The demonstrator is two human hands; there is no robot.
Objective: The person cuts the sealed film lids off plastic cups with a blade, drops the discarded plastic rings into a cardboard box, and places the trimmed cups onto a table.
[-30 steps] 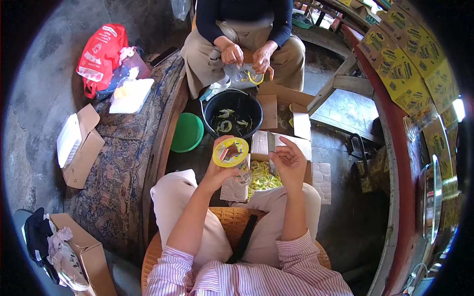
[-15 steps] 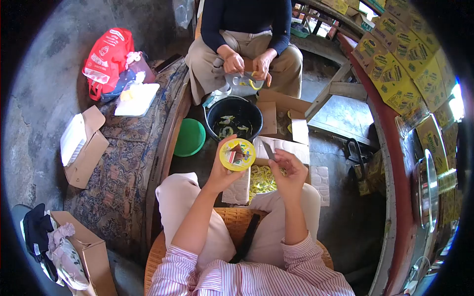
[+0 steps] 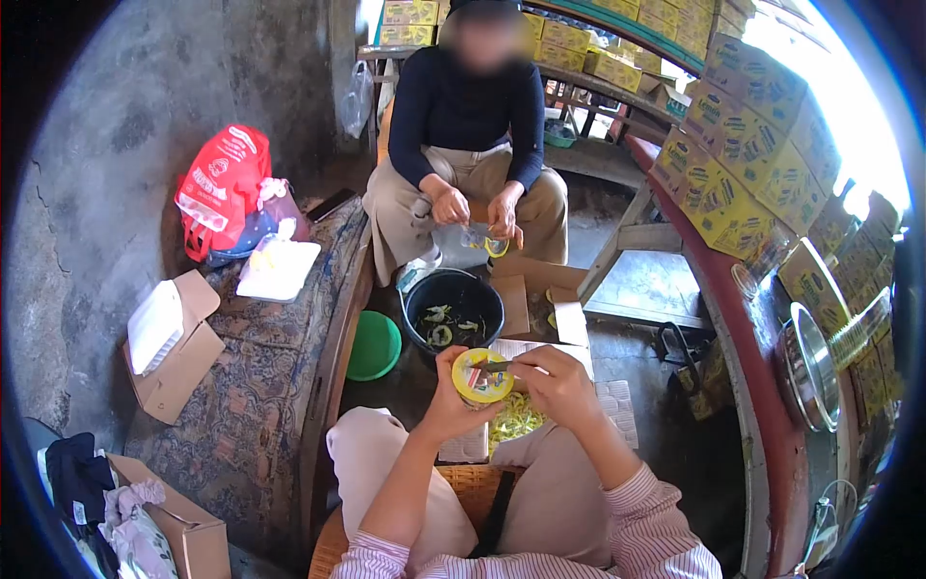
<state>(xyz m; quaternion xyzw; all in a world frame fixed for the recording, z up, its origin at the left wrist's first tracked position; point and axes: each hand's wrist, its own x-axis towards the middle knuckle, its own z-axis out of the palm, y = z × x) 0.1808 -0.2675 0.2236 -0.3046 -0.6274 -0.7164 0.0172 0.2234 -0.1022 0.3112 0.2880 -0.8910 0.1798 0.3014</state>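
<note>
Yellow-lidded plastic cup in left hand, above yellow strips; fingers wrapped round side. Right hand clamped on small knife, blade over cup's lid. Cup probably light, thin-walled, easily dented; best gripped below rim, clear of blade.

White shirt with thin pinkish stripes, pale trousers

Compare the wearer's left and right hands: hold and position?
The left hand holds the yellow-topped cup; the right hand holds a thin dark tool.
The left hand is at the cup's left side; the right hand is to the cup's right, its tool over the top.
Both are bare and come from striped sleeves.
</note>
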